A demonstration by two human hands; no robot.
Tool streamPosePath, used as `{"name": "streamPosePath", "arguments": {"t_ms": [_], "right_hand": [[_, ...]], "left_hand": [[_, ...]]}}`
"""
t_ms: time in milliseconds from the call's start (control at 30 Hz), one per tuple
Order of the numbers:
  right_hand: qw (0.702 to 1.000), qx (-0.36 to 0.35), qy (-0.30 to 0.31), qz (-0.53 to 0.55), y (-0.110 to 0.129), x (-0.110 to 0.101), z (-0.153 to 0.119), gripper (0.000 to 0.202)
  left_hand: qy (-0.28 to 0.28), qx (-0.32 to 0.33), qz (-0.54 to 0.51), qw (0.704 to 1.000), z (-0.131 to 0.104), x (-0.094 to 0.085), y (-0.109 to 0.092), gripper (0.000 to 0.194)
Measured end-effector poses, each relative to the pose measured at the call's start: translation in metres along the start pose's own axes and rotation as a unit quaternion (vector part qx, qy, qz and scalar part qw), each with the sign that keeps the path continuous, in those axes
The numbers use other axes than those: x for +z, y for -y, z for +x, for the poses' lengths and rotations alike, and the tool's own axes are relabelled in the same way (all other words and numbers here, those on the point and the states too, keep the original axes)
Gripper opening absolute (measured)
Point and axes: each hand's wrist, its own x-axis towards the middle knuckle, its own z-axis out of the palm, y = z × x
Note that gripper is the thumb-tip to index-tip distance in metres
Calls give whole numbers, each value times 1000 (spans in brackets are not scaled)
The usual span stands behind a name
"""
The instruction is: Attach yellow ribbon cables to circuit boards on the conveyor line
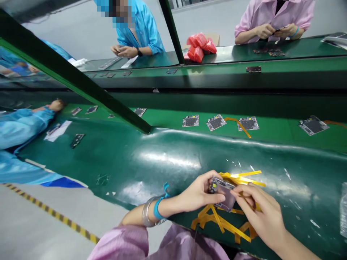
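Observation:
A small circuit board with a yellow square near its left corner is held low over the green mat. My left hand grips its left side, the thumb lying across its face. At the board's right edge, the pinched fingertips of my right hand touch or nearly touch it; an amber strip seems to run under those fingers. More amber strips lie scattered on the mat below the board, and others stick out behind it.
Several boards lie on the green conveyor ahead, two with amber strips. A green post slants across the left. Another board rests on the left table. People sit opposite and at left. Red bundles stand across. Clear plastic lies far right.

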Motion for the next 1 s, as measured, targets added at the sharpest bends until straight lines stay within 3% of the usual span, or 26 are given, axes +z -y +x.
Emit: {"name": "streamPosePath", "arguments": {"t_ms": [100,200,267,433,600,1000], "right_hand": [[982,138,29,123,10,-9,-3,36],[924,292,67,239,18,-16,-2,32],[894,354,105,254,19,-18,0,41],[899,349,131,232,15,-17,5,41],[897,353,176,201,15,-15,5,33],[911,327,182,171,23,-11,14,28]], "left_hand": [[0,-65,-100,993,4,-1,-9,47],[-12,-85,-77,993,6,0,-15,42],[-2,-71,-34,997,6,-1,-15,40],[38,-11,110,993,-2,-4,-15,27],[40,-26,227,973,-12,-5,-20,28],[67,-38,319,945,-14,-5,-38,24]]}}
